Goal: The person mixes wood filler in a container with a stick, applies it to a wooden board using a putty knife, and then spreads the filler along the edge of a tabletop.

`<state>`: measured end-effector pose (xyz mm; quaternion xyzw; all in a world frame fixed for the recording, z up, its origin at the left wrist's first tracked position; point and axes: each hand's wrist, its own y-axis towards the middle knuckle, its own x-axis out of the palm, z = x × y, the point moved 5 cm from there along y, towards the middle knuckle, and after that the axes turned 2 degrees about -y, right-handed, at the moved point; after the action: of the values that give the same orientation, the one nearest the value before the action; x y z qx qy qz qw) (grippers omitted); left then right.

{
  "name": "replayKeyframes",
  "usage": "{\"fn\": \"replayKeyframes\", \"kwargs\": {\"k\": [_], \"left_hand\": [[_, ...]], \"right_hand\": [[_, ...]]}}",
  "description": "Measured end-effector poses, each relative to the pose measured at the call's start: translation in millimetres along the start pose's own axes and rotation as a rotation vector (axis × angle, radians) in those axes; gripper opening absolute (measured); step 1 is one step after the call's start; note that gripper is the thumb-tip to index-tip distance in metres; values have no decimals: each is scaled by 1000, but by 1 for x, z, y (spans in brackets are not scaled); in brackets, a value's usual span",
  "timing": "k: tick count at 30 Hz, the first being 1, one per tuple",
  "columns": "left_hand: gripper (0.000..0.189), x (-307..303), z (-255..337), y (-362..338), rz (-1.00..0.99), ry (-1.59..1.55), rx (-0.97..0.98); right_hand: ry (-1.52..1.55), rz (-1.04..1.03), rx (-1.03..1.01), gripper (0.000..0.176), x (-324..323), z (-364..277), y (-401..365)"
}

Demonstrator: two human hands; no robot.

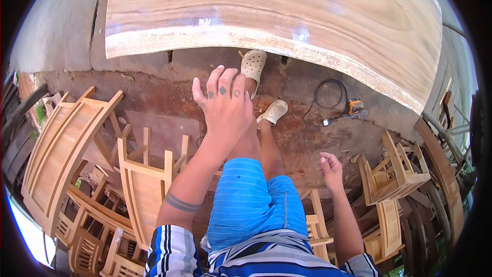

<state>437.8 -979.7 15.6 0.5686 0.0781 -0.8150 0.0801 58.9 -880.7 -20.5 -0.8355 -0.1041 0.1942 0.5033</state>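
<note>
My left hand [225,97] is raised in the middle of the view, back of the hand up. Its fingers are bent but apart, and nothing shows in them. It is nearest to the pale bark-side edge of a large wooden slab [277,5], with a gap between them. Lower on the right hangs my right hand [331,168], its fingers curled in and nothing visible in them. An orange and black power sander [356,108] with a coiled black cord [328,95] lies on the ground beyond my right hand.
Unfinished wooden chairs [146,174] and a panelled wooden piece [77,143] crowd the left. More wooden frames [392,172] stand at right, beside a long plank [441,174]. My feet, in beige clogs [274,111], are on reddish ground near the slab.
</note>
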Motion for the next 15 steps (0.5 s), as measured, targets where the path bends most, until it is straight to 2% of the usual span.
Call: {"fn": "replayKeyframes", "kwargs": {"k": [2, 4, 8, 10, 12, 15], "left_hand": [[35, 14, -23, -36, -89, -64, -94], [20, 47, -58, -86, -289, -192, -353], [6, 102, -97, -199, -583, -207, -577], [12, 124, -105, -257, -753, -200, -608], [24, 138, -107, -302, -1039, -197, -760], [36, 156, -114, -358, -1162, -236, -910]], "right_hand": [[-16, -27, 92, 25, 4, 52, -4], [-63, -61, 180, 22, 1, 101, -10], [-150, -30, 296, 20, -12, 140, -16], [-117, -8, 316, 20, -20, 139, -9], [-110, 16, 317, 20, -26, 129, 0], [-116, 45, 295, 20, -31, 101, 20]]}}
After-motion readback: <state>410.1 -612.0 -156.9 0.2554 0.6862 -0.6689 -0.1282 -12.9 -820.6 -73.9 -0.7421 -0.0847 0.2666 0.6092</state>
